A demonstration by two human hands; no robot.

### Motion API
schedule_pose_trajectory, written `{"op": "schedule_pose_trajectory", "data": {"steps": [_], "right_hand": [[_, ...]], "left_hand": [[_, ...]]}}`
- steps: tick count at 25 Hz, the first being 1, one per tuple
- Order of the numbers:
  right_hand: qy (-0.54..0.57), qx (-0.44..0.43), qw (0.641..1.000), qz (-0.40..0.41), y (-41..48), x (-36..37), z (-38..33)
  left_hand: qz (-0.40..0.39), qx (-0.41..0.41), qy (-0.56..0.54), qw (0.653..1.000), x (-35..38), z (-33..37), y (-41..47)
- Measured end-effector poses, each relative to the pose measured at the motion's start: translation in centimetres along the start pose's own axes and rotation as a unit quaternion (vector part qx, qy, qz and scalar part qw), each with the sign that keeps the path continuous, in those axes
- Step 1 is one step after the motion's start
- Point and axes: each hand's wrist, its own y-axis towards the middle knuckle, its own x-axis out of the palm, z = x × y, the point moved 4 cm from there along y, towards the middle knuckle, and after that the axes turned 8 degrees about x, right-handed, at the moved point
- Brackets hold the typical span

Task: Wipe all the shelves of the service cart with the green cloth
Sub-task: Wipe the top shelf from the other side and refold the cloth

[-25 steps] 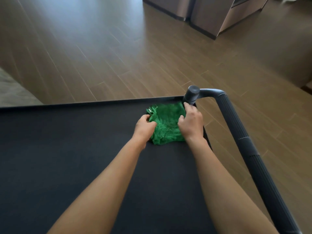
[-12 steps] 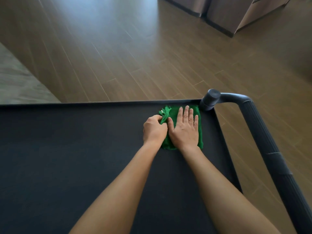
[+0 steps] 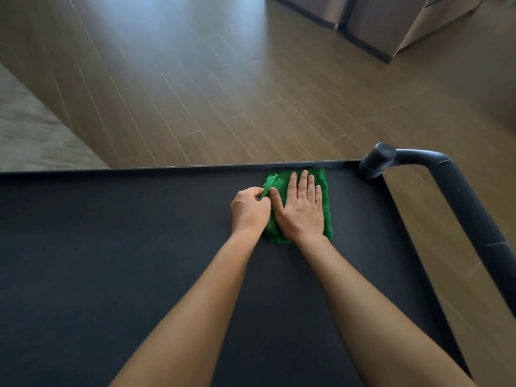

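On top shelf [image 3: 139, 247], far right corner: right hand [image 3: 303, 210] flat, pressing green cloth [image 3: 327, 219] to wipe; left hand [image 3: 250, 209] pinches cloth edge, steadying fold.

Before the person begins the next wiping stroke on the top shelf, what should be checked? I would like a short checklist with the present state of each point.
1. Green cloth lies on the top shelf: ok, though its left edge is bunched up.
2. Right hand presses flat on the cloth: ok.
3. Left hand is free of the cloth: not ok, it pinches the left edge.
4. Cloth sits against the far rim, near the cart handle corner: ok.
5. Lower shelves wiped: cannot tell, the top shelf hides them.
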Motion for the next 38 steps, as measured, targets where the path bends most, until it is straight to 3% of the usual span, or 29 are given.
{"op": "schedule_pose_trajectory", "data": {"steps": [5, 9, 14, 16, 19, 21, 23, 25, 27, 32, 38], "right_hand": [[0.059, -0.07, 0.99, -0.108, -0.8, 0.4, -4.0], [-0.017, -0.128, 0.979, -0.159, -1.0, 0.4, -4.6], [-0.111, -0.116, 0.986, -0.047, -1.6, 1.9, -5.1], [-0.1, -0.1, 0.99, -0.02, -1.8, 2.1, -5.4], [-0.062, -0.075, 0.995, -0.014, -1.9, 2.3, -6.1], [-0.049, -0.057, 0.997, -0.01, -2.1, 2.7, -6.8], [-0.042, -0.042, 0.998, -0.01, -2.4, 3.2, -7.6], [-0.037, -0.032, 0.999, -0.011, -2.7, 3.6, -8.3], [-0.033, -0.023, 0.999, -0.008, -2.7, 3.7, -8.5], [-0.014, -0.004, 1.0, 0.01, -3.1, 3.5, -8.7], [0.024, 0.019, 0.999, 0.036, -4.4, 3.5, -11.3]], "left_hand": [[-0.042, -0.123, -0.172, 0.977, -4.5, -2.1, 1.4], [-0.08, -0.121, -0.192, 0.971, -5.7, -1.3, 2.1], [-0.118, -0.082, -0.182, 0.973, -5.6, 0.1, 1.7], [-0.105, -0.055, -0.167, 0.979, -6.3, 0.1, 1.6], [-0.057, 0.043, -0.019, 0.997, -8.9, -0.4, 1.6], [-0.013, 0.12, 0.135, 0.983, -11.5, -1.7, 1.2], [0.005, 0.141, 0.329, 0.934, -14.3, -4.2, 0.7], [-0.015, 0.076, 0.472, 0.878, -17.4, -7.7, 0.3], [-0.004, 0.014, 0.497, 0.867, -20.9, -10.5, 0.0], [0.031, -0.041, 0.486, 0.873, -27.6, -15.1, -1.0], [0.032, -0.031, 0.493, 0.869, -27.5, -16.0, -1.4]]}}
